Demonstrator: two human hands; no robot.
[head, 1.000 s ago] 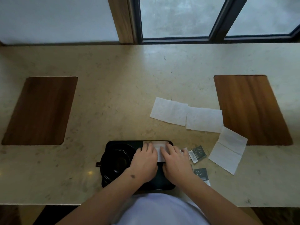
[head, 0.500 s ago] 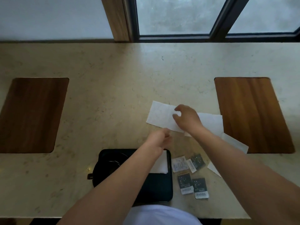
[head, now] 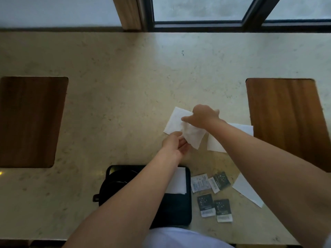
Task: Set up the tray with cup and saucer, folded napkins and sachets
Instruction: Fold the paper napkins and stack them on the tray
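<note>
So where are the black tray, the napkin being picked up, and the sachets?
black tray (head: 176,212), head view, bare floor near its right edge.
napkin being picked up (head: 176,120), head view, its left half.
sachets (head: 206,205), head view, a dark one.

— What do we see?
— Both hands on one napkin (head: 176,122) — right hand (head: 204,116) pinching its far edge, left hand (head: 176,144) at its near corner.
— And nearer us?
— The black tray (head: 179,210) with cup (head: 116,183) and a folded napkin (head: 178,181); sachets (head: 211,194) just beside it on the counter (head: 125,104).
</note>
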